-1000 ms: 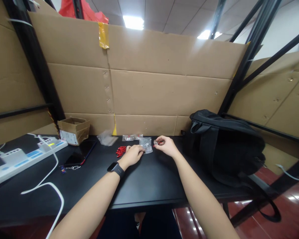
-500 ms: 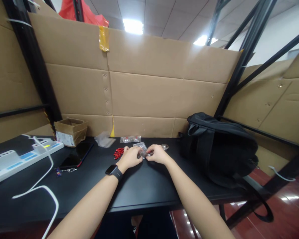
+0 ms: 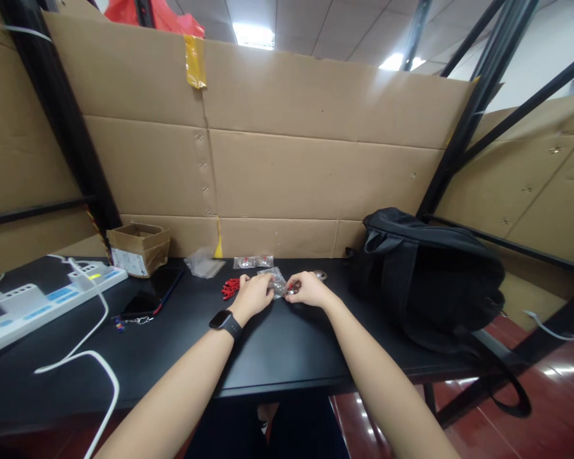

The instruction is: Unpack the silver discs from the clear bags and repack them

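Note:
My left hand (image 3: 253, 297), a dark watch at its wrist, has its fingers curled at the edge of a small clear plastic bag (image 3: 278, 278) on the black table. To its right, my right hand (image 3: 312, 290) pinches a small shiny round piece with a bit of red (image 3: 293, 288); its exact kind is too small to tell. A bunch of red cords (image 3: 230, 288) lies just left of my left hand. Behind the hands rest clear packets (image 3: 253, 262) with small shiny pieces inside. A roll of tape (image 3: 320, 275) lies beyond my right hand.
A black backpack (image 3: 428, 280) stands on the right. To the left are a small cardboard box (image 3: 141, 248), a phone (image 3: 154, 293), a keychain (image 3: 136, 320) and a white power strip (image 3: 52, 309) with a loose cable. Clear plastic sleeves (image 3: 204, 262) lie near the cardboard wall (image 3: 277, 172).
My hands have moved slightly apart. The shiny piece is now with my right hand, right of the bag, and more of the bag shows. The view has shifted a little.

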Demonstrator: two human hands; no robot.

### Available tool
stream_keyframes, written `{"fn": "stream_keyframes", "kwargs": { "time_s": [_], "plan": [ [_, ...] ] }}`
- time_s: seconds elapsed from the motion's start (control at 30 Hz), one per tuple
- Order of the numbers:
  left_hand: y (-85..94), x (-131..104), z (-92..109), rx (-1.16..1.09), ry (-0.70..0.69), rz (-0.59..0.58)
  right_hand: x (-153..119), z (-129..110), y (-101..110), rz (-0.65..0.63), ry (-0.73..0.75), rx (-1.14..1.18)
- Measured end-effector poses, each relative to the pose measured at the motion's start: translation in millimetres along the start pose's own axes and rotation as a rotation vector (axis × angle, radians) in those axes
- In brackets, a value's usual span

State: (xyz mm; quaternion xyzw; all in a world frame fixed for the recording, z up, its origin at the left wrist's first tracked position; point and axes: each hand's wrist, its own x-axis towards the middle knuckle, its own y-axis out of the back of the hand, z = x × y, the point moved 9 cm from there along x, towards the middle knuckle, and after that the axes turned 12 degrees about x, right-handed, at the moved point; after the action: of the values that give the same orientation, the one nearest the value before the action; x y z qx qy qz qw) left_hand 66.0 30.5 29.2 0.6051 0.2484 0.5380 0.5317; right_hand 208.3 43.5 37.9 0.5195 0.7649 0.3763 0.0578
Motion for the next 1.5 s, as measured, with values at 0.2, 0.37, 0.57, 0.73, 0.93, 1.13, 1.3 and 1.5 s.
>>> {"fn": "stream_keyframes", "kwargs": {
  "time_s": [0.2, 0.37, 0.57, 0.73, 0.93, 1.13, 1.3, 1.5],
  "plan": [
    [3.0, 0.1, 5.6, 0.059, -0.048, 0.024, -0.2, 0.6, 2.3, 0.018, -0.014, -0.049],
    [3.6, -0.5, 9.7, 0.082, -0.09, 0.034, -0.2, -0.6, 1.5, 0.029, -0.004, -0.044],
    [0.4, 0.0, 9.4, 0.071, -0.099, 0.026, 0.6, -6.3, -0.2, 0.06, 0.027, -0.064],
    [-0.7, -0.5, 9.1, 0.082, -0.096, 0.038, 5.3, -16.8, -5.6, 0.184, 0.062, -0.206],
    [0.5, -1.0, 7.5, 0.094, -0.081, 0.046, 8.2, -28.3, -23.7, 0.193, 0.049, -0.439],
    [0.6, -2.4, 8.3, 0.097, -0.083, 0.041, 9.6, -25.6, -27.3, 0.051, 0.066, -0.486],
    [0.5, -3.4, 7.8, 0.072, -0.089, 0.048, 4.7, -30.1, -23.6, -0.03, 0.225, -0.303],
    [0.7, -3.6, 5.7, 0.033, -0.095, 0.051, 4.6, -20.9, -16.8, -0.029, 0.24, -0.189]
  ]
}}
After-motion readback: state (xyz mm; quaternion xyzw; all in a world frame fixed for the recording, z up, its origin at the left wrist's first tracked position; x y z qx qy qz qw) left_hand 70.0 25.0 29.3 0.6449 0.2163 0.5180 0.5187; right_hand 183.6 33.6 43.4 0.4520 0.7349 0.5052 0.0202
